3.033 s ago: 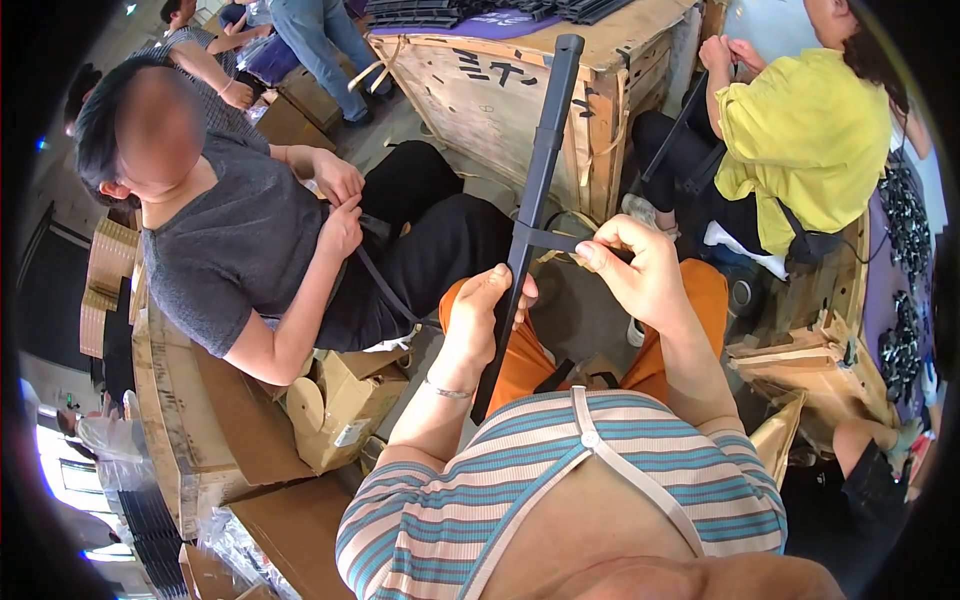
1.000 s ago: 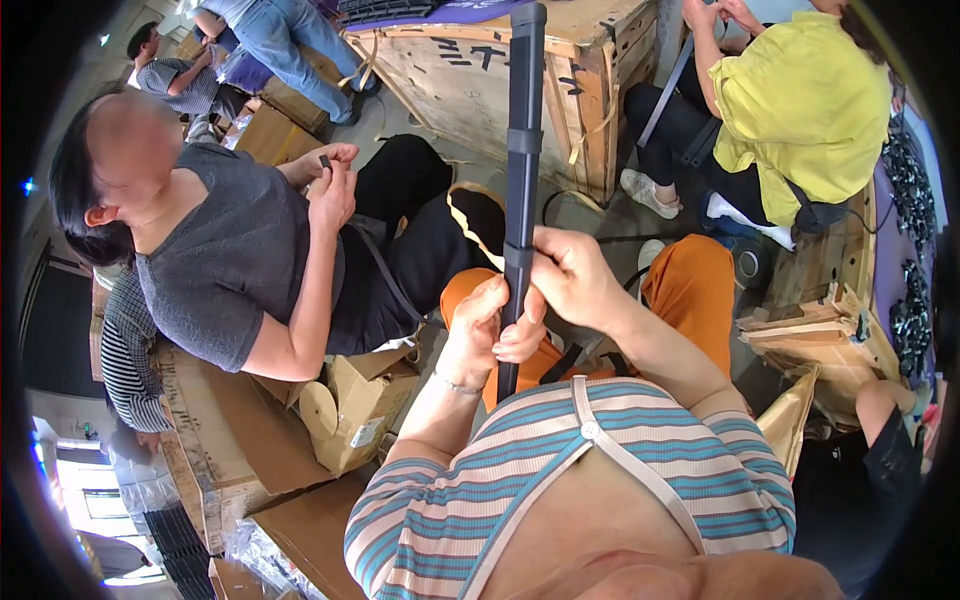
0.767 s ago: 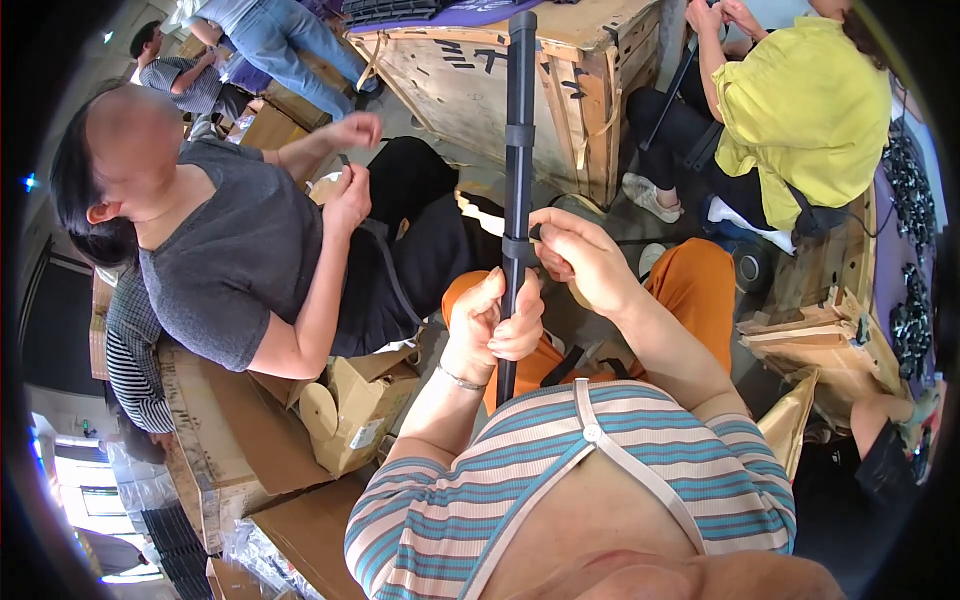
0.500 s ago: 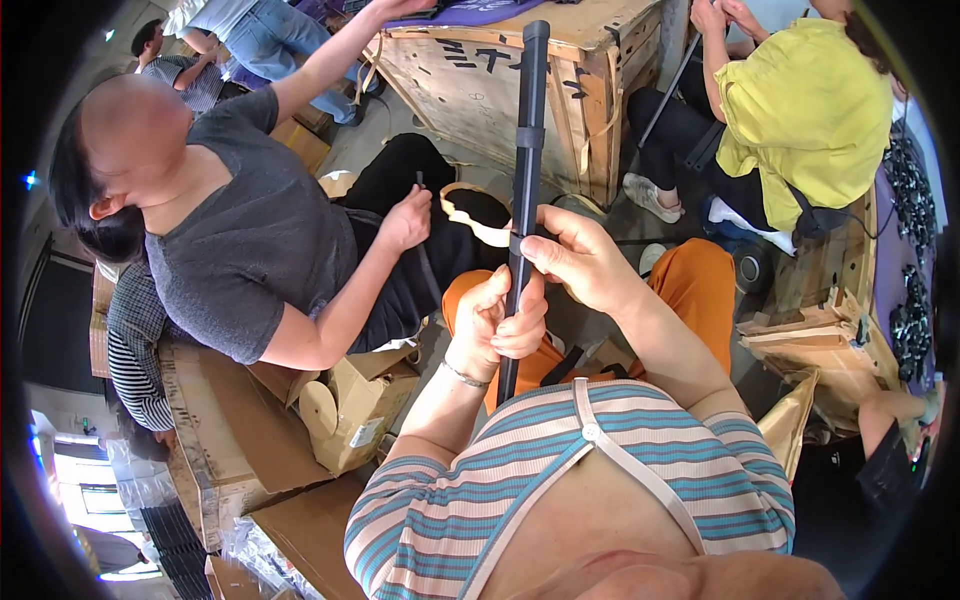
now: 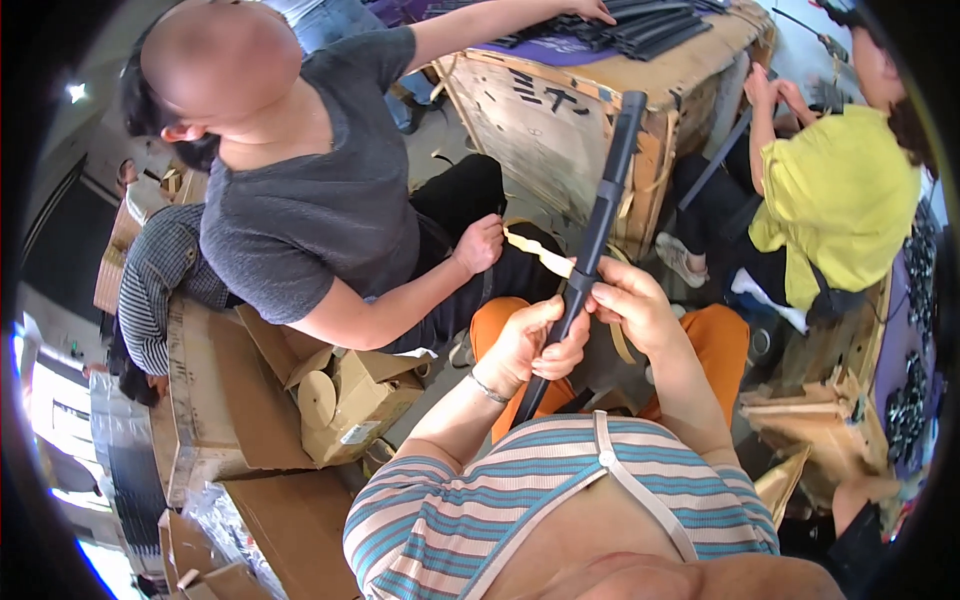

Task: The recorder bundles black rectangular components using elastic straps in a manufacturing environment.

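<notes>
A long black tube (image 5: 612, 175) with darker bands around it stands at a slant in front of my chest, its top tilted away to the right. My left hand (image 5: 540, 345) is wrapped around its lower part. Just above, my right hand (image 5: 632, 305) pinches at the tube's side near a band. A pale yellow strip (image 5: 540, 254) sticks out from the tube's left side at that height, twisted, its far end near a co-worker's hand (image 5: 480, 243). The tube partly hides what my right fingertips hold.
A co-worker in grey (image 5: 300, 190) sits close at left, reaching to black bars (image 5: 655, 25) on a wooden crate (image 5: 530, 130). Another in yellow (image 5: 840, 200) sits at right, holding a bar. Cardboard boxes (image 5: 360, 405) stand at lower left, a wooden crate (image 5: 815, 420) at lower right.
The tube has tilted further to the right, and both hands have moved slightly right with it. My view has shifted. The co-worker in grey appears nearer, their lower hand beside the strip.
</notes>
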`<action>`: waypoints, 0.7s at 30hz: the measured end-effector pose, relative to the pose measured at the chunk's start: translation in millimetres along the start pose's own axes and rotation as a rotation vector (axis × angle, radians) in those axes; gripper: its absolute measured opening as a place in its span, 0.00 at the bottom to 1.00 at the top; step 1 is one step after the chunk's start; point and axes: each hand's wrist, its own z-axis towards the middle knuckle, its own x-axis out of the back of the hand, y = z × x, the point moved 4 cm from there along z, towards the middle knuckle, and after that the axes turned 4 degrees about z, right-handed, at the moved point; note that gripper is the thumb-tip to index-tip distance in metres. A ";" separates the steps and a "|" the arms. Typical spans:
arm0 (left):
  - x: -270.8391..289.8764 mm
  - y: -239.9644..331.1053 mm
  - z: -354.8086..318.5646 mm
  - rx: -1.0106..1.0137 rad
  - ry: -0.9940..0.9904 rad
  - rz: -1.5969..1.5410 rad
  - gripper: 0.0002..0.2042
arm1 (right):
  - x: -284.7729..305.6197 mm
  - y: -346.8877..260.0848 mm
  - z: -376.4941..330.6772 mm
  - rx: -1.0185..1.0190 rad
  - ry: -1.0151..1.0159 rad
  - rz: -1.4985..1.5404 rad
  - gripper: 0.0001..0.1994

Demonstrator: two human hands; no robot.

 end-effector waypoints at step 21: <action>-50.8 27.8 -17.7 -1.005 0.235 0.571 0.17 | 14.3 100.5 -35.7 -0.201 0.374 -0.239 0.07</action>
